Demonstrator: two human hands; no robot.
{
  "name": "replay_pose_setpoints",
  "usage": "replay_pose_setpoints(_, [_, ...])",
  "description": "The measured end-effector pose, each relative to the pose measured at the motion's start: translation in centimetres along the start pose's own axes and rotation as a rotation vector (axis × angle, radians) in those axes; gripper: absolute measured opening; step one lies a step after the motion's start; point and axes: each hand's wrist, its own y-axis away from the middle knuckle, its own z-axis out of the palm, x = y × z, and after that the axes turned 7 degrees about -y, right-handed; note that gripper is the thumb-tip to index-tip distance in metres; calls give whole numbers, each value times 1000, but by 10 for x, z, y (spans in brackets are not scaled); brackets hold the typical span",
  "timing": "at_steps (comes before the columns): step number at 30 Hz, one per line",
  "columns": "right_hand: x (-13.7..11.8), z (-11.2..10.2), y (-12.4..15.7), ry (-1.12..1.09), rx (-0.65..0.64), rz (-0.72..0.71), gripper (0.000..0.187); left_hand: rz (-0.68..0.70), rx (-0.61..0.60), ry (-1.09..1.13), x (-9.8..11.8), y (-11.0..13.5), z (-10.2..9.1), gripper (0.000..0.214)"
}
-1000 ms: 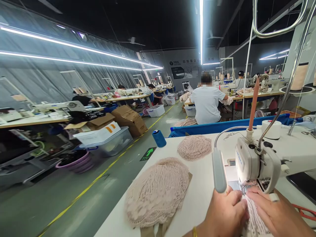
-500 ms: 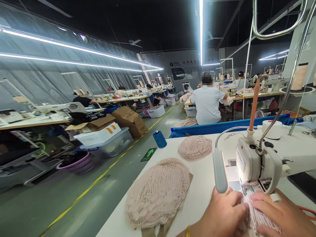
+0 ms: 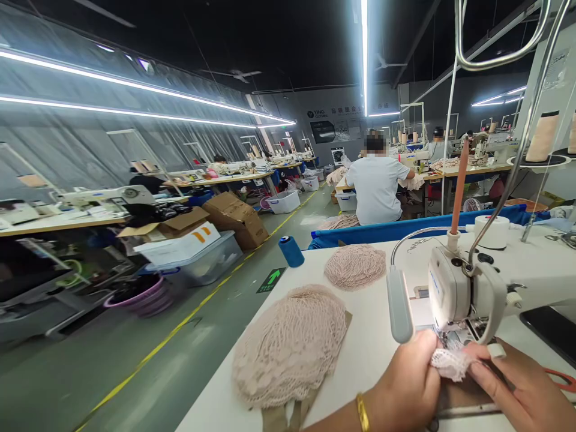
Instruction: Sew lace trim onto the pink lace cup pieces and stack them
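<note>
A small piece of pale pink lace (image 3: 452, 362) is stretched between my two hands, just in front of the needle area of a white sewing machine (image 3: 454, 288). My left hand (image 3: 411, 378) is closed on its left end, thumb and fingers pressed together. On the other side, my right hand (image 3: 517, 378) pinches the right end between thumb and forefinger. The presser foot is partly hidden behind the lace and fingers. Left of the machine head hangs a lit lamp (image 3: 399, 309). A large pile of beige lace (image 3: 290, 351) lies on the white table (image 3: 216, 402).
Farther back on the table are a smaller lace pile (image 3: 355, 266) and a blue thread cone (image 3: 291, 251) at the edge. A white thread cone (image 3: 492, 232) stands behind the machine. Orange-handled scissors (image 3: 560, 379) lie at right. A co-worker (image 3: 375, 189) sits ahead.
The lace strands under my hands have left view, and a short, bunched lace piece now shows between my fingers. My left hand has turned, baring more of the wrist and its gold band.
</note>
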Motion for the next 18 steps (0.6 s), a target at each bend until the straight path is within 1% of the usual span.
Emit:
replay_pose_setpoints(1, [0,2,0,-25,19,49,21,-36,-17,19,3,-2,-1,21])
replay_pose_setpoints(3, [0,7,2,-86,59,197,24,-93,-54,14,5,-7,-1,24])
replay_pose_setpoints(5, [-2,14,4,-142,132,351,34,-110,-82,-1,3,-11,1,21])
replay_pose_setpoints(7, [-6,19,5,-185,211,446,41,-106,-91,9,-3,-14,4,19])
replay_pose_setpoints(9, [-7,23,5,-218,258,474,43,-113,-91,37,-8,-16,7,19])
replay_pose_setpoints(12, [-2,24,6,-243,270,462,41,-130,-97,75,-11,-16,10,16])
replay_pose_setpoints(15, [5,25,6,-251,273,416,39,-167,-112,160,-8,-15,7,16])
replay_pose_setpoints(18, [4,28,8,-260,285,427,37,-233,-126,273,-2,-14,3,24])
